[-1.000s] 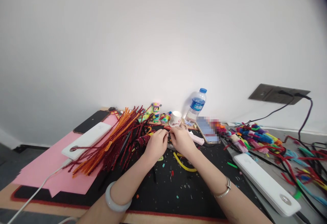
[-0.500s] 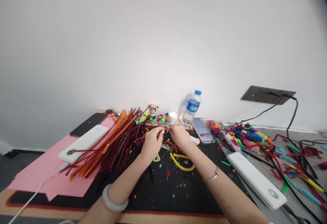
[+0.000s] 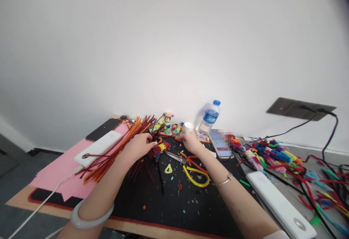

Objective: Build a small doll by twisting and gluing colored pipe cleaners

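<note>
My left hand (image 3: 140,146) is over the right side of a bundle of dark red and orange pipe cleaners (image 3: 116,159). Its thumb and forefinger stand apart, close to a fuzzy wrapped piece (image 3: 160,148) in red, yellow and dark colours; whether they touch it I cannot tell. My right hand (image 3: 191,141) is closed in front of a white paper cup (image 3: 188,126). A small red piece (image 3: 178,139) shows at its fingertips. Between the hands lie metal scissors (image 3: 176,156), a yellow-green triangular piece (image 3: 168,169) and a bent yellow pipe cleaner (image 3: 196,182).
Behind stand a small colourful figure (image 3: 168,122) and a water bottle (image 3: 209,119). A phone (image 3: 221,145) lies to the right, before heaped pipe-cleaner pieces (image 3: 275,153). White power banks lie left (image 3: 99,147) and right (image 3: 280,204). Pink paper (image 3: 58,177) covers the left side; scraps dot the black mat (image 3: 163,210).
My hands have parted. The left has moved left to the pipe-cleaner bundle, uncovering the scissors and the wrapped piece; the right stays near the cup. The view has shifted slightly.
</note>
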`<state>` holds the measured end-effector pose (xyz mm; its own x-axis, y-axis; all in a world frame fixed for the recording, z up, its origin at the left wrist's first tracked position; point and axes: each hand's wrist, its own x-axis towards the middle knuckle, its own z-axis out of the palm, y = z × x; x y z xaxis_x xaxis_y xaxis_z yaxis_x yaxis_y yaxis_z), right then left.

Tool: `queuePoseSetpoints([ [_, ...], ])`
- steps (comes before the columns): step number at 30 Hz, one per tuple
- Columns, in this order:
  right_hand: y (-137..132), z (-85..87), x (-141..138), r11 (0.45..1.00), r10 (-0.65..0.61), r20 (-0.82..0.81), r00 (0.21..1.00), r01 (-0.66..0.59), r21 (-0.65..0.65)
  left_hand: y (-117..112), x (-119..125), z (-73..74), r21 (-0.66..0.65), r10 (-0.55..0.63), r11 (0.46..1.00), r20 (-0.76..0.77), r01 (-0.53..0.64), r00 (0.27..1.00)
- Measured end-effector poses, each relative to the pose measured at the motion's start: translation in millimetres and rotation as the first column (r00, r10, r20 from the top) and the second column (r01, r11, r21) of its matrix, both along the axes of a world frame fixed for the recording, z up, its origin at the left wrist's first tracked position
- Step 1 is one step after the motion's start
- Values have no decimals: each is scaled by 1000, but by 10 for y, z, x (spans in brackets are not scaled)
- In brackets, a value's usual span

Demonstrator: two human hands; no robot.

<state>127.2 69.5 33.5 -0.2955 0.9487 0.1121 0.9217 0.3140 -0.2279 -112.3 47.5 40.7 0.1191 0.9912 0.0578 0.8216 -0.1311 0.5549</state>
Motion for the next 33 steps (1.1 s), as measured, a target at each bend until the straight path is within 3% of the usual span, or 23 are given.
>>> queuePoseSetpoints([
  [5, -196, 125, 166, 998, -45, -79, 996, 49, 50, 41, -37, -112, -114, -76, 991, -10, 74, 997],
  [9, -429, 123, 390, 980, -171, -233, 957, 190, 61, 61, -19, -137, -161, -118, 980, 1, 117, 993],
  [16, -726, -45, 666, 935, -278, -397, 875, 341, 96, 56, -20, -116, -155, -85, 985, -15, 82, 996],
  [21, -737, -234, 721, 883, -275, -450, 849, 408, 230, -59, -66, 41, -272, -41, 957, 219, 102, 975],
  [23, -709, -314, 737, 880, -244, -449, 859, 391, 269, -125, -83, 91, -359, 40, 926, 400, 117, 915],
  [26, -666, -407, 767, 887, -198, -435, 878, 350, 302, -189, -77, 99, -430, 144, 882, 638, 195, 756],
  [30, -650, -451, 790, 875, -200, -427, 882, 357, 328, -197, -3, 21, -386, 169, 878, 803, 283, 571],
  [33, -665, -435, 761, 877, -213, -382, 899, 349, 332, -187, 97, -39, -326, 131, 884, 861, 335, 492],
])
